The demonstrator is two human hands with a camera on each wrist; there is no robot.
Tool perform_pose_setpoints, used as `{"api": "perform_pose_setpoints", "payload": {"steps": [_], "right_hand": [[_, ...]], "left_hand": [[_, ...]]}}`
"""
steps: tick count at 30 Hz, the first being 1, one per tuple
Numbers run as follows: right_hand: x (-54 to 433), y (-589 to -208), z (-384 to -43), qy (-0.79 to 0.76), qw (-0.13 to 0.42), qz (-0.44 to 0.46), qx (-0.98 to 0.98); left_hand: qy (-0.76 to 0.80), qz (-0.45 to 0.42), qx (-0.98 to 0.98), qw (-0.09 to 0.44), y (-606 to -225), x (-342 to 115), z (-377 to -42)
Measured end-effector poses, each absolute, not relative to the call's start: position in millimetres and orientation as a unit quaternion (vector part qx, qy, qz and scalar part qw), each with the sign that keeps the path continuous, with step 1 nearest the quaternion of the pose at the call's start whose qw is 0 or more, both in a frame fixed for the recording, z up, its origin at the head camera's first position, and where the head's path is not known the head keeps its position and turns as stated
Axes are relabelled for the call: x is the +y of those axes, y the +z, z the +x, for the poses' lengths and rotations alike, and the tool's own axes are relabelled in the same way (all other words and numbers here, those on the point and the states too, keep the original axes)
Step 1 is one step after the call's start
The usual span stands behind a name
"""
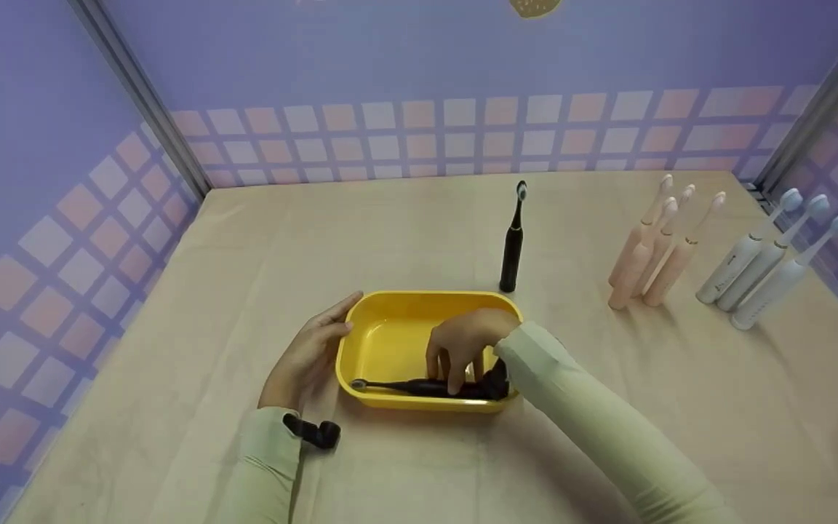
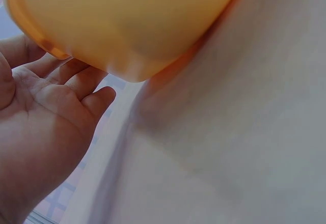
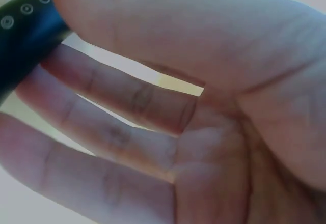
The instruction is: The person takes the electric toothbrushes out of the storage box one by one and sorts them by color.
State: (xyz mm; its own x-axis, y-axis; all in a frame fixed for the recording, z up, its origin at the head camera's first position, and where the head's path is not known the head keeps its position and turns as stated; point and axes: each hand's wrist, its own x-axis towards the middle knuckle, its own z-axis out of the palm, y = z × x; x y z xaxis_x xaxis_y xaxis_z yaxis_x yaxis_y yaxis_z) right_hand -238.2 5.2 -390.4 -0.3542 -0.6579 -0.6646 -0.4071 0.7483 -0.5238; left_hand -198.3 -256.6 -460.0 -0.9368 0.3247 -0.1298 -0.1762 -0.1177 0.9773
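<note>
A yellow plastic tray stands before me on the cloth-covered table. Inside it, along the near wall, lies a black electric toothbrush, its head toward the left. My right hand reaches into the tray and pinches the toothbrush's handle between thumb and fingers. The right wrist view shows the dark handle with small ring-shaped marks at the fingertips. My left hand holds the tray's left side, thumb at the rim. In the left wrist view, the fingers go partly out of sight behind the tray.
Another black electric toothbrush stands upright just behind the tray's right corner. Several pink electric toothbrushes stand at the right, with three white ones beyond them. Tiled-pattern walls border the table at the back and sides.
</note>
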Motion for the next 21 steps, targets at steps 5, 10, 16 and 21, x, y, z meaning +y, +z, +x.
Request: {"api": "perform_pose_setpoints", "payload": {"steps": [5,10,16,21], "right_hand": [[6,-398,-243,-0.144,0.47,-0.328,0.807],[7,-401,-245,-0.158,0.475,-0.322,0.804],[6,-401,-245,-0.155,0.48,-0.321,0.801],[8,-403,-244,-0.158,0.479,-0.322,0.801]], "left_hand": [[0.74,0.07,0.648,0.166,-461,-257,-200],[0.736,0.074,0.653,0.163,-461,-257,-200],[0.745,0.059,0.643,0.166,-459,-257,-199],[0.748,0.06,0.64,0.166,-459,-256,-199]]}}
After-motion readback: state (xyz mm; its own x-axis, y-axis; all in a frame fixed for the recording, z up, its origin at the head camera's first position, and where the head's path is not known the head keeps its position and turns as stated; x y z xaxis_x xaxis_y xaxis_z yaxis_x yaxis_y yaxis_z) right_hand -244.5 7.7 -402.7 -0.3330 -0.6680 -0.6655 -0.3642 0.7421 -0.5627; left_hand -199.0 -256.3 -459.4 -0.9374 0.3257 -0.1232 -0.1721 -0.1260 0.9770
